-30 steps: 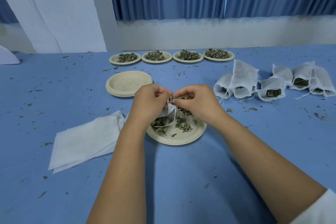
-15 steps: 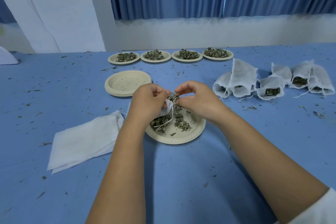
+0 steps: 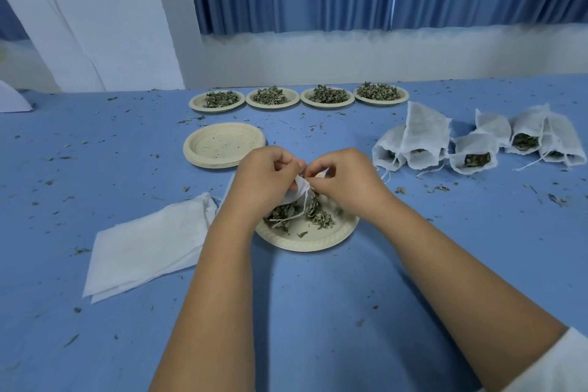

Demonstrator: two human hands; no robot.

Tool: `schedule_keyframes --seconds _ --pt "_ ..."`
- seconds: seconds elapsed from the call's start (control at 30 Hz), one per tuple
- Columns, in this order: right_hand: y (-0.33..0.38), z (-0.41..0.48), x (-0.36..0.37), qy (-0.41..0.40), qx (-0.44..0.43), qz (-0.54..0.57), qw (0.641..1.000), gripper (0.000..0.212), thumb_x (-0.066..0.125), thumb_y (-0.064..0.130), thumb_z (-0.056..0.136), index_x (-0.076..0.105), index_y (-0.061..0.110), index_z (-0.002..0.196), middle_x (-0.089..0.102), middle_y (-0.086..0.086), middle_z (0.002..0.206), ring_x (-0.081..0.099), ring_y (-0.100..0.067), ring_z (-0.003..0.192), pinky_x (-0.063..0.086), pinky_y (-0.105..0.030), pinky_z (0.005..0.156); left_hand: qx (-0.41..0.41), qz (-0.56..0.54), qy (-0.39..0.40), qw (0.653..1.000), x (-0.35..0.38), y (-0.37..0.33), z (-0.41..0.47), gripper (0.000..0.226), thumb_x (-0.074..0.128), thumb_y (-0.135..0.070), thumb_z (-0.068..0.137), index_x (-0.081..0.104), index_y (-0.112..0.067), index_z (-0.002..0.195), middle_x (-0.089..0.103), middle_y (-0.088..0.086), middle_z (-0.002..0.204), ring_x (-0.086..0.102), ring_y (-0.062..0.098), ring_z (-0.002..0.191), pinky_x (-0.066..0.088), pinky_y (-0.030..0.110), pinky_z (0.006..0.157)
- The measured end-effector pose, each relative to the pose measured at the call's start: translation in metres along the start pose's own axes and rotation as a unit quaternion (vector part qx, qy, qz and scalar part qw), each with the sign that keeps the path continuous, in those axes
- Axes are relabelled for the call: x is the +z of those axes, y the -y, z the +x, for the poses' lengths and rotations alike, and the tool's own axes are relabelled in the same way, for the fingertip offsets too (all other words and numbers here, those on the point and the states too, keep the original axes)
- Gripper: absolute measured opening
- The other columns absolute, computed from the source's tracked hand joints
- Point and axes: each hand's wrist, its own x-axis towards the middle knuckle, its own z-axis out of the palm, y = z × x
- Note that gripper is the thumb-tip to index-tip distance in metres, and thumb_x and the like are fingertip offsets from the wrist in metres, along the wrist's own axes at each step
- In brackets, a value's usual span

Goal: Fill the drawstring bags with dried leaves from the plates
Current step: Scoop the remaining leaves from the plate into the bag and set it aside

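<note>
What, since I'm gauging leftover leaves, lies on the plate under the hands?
Loose dried leaves and a drawstring show on the plate. The left hand, right hand and bag hide its far part.

Head-worn wide view, forward and down, close over table (image 3: pixel 318 312)

Even, soft bluish daylight, faint shadows, wide-angle bowing and blurring toward edges.

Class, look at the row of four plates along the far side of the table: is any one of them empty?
No: each of the four plates in that far row holds a heap of dried leaves.
</note>
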Motion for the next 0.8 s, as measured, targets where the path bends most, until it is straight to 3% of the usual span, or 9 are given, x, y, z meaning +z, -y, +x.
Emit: schedule_keyframes --seconds 0.13,0.23,0.33,0.4,0.5,0.6,0.67,0.8 --pt "0.007 0.0 -0.006 0.027 -0.005 0.027 0.999 0.018 0.062 0.016 0.087 0.078 0.026 0.089 0.068 0.009 0.091 0.058 -0.011 0.066 0.05 -0.026 0.072 -0.006 0.004 -0.031 0.999 -0.001 0.003 0.002 0.016 0.064 -0.021 0.093 0.069 -0.017 0.078 0.063 -0.009 0.051 0.058 0.002 0.05 0.046 0.018 0.059" --pt "0.011 -0.002 -0.01 0.059 0.025 0.068 0.996 0.027 0.052 0.017 0.089 0.078 0.02 0.096 0.071 0.017 0.072 0.057 -0.011 0.052 0.052 -0.026 0.06 -0.001 0.009 -0.039 0.999 -0.002 0.002 0.002 0.016 0.064 -0.023 0.093 0.07 -0.016 0.08 0.063 -0.009 0.053 0.057 0.0 0.05 0.044 0.018 0.058" --pt "0.013 -0.003 -0.01 0.101 0.057 0.107 0.987 0.038 0.046 0.028 0.089 0.072 0.004 0.101 0.058 0.002 0.049 0.049 -0.016 0.047 0.044 -0.03 0.052 0.013 0.015 -0.03 0.999 -0.002 0.0 0.001 0.015 0.063 -0.021 0.093 0.069 -0.017 0.081 0.064 -0.01 0.06 0.055 -0.005 0.049 0.041 0.01 0.052" --pt "0.013 -0.004 -0.008 0.118 0.09 0.127 0.981 0.035 0.045 0.027 0.092 0.072 0.008 0.102 0.05 -0.004 0.042 0.046 -0.017 0.042 0.041 -0.03 0.052 0.026 0.014 -0.019 0.999 -0.002 0.0 0.0 0.014 0.063 -0.02 0.093 0.068 -0.016 0.081 0.063 -0.01 0.061 0.055 -0.005 0.048 0.041 0.008 0.05" --pt "0.015 -0.005 -0.005 0.161 0.124 0.133 0.97 0.035 0.042 0.026 0.096 0.065 0.001 0.107 0.05 -0.001 0.039 0.045 -0.014 0.037 0.042 -0.026 0.049 0.034 0.022 -0.005 0.999 -0.004 0.001 -0.001 0.014 0.064 -0.021 0.094 0.068 -0.014 0.083 0.061 -0.01 0.058 0.054 -0.005 0.048 0.042 0.008 0.052" --pt "0.018 -0.005 -0.005 0.17 0.12 0.169 0.963 0.025 0.04 0.016 0.097 0.062 0.013 0.109 0.065 -0.006 0.059 0.052 -0.014 0.036 0.043 -0.02 0.041 0.027 0.015 -0.02 0.999 -0.005 0.003 0.0 0.014 0.062 -0.021 0.094 0.068 -0.012 0.085 0.061 -0.01 0.056 0.053 -0.005 0.047 0.04 0.007 0.05" --pt "0.018 -0.004 -0.007 0.138 0.115 0.188 0.966 0.02 0.045 0.01 0.095 0.061 0.014 0.108 0.071 0.0 0.066 0.053 -0.014 0.036 0.043 -0.021 0.039 0.021 0.014 -0.045 0.999 -0.007 0.003 0.001 0.014 0.061 -0.022 0.094 0.069 -0.013 0.086 0.063 -0.008 0.058 0.054 -0.003 0.05 0.041 0.009 0.053" --pt "0.011 0.001 -0.012 0.039 0.064 0.133 0.988 0.009 0.061 0.012 0.087 0.06 0.021 0.085 0.073 0.006 0.09 0.056 -0.002 0.046 0.046 -0.024 0.053 0.003 0.014 -0.074 0.997 -0.009 0.005 0.004 0.016 0.062 -0.023 0.095 0.068 -0.01 0.088 0.067 -0.002 0.071 0.061 0.009 0.063 0.048 0.024 0.068"
